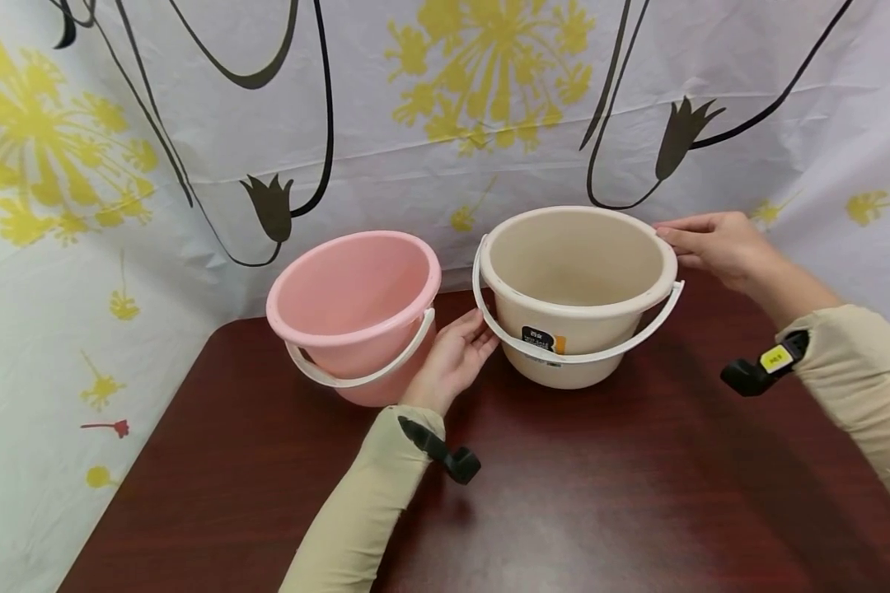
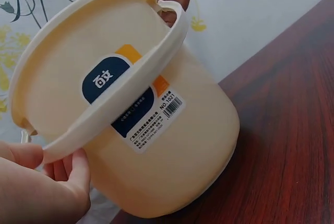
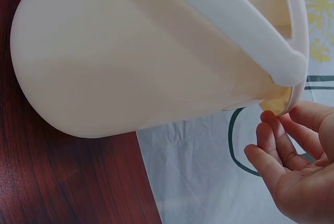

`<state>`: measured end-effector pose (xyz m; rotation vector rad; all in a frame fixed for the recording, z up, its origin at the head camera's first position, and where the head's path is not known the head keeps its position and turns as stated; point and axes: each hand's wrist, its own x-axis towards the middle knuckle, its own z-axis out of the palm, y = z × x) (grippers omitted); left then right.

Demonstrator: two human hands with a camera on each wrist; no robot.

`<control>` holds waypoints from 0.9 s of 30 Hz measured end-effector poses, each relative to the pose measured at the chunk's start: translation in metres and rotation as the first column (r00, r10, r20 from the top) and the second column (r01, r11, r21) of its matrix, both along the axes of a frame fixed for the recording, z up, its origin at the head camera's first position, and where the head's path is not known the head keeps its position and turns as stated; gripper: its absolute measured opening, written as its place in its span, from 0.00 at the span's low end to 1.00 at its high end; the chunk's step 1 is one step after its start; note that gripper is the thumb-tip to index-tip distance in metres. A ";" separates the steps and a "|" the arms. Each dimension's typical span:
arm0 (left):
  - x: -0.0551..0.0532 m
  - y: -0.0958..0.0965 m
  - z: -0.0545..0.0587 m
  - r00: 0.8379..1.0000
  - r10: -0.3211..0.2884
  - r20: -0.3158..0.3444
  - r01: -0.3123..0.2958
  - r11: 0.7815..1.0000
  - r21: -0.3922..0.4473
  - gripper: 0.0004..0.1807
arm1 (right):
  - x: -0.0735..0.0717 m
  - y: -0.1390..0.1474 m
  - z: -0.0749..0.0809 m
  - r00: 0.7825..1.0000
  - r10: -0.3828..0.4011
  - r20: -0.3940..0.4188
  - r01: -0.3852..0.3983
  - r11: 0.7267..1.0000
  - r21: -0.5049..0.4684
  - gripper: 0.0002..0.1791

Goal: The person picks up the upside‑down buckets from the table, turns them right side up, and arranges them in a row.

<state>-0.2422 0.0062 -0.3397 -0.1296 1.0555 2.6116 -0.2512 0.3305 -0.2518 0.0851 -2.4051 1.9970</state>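
A cream bucket (image 1: 593, 329) stands upright on the dark red table, its white handle (image 2: 117, 106) hanging down across the front. My left hand (image 1: 456, 354) pinches that handle near its left end, thumb on one side and fingers on the other. At the far right of the rim, my right hand (image 1: 723, 247) grips the edge, with fingertips under the lip in the right wrist view. A blue and orange label (image 2: 130, 93) with a barcode is stuck on the bucket's front, partly covered by the handle.
To the left, close by my left wrist, a pink bucket (image 1: 371, 352) with a white handle stands on the table (image 1: 267, 494). A white cloth (image 1: 386, 107) printed with yellow and dark flowers hangs behind both buckets.
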 end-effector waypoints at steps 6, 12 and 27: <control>-0.003 0.002 -0.001 1.000 0.010 0.005 -0.010 1.000 -0.024 0.05 | -0.001 -0.001 -0.001 1.000 0.007 -0.008 -0.008 0.999 -0.042 0.10; -0.003 0.001 -0.001 1.000 0.000 -0.005 -0.001 0.999 -0.046 0.07 | 0.000 -0.001 -0.002 1.000 -0.001 -0.014 0.001 0.999 -0.041 0.10; 0.019 -0.016 0.012 0.997 -0.058 0.051 0.069 0.965 -0.255 0.22 | 0.007 0.018 0.001 0.995 0.093 -0.026 -0.096 0.984 -0.148 0.14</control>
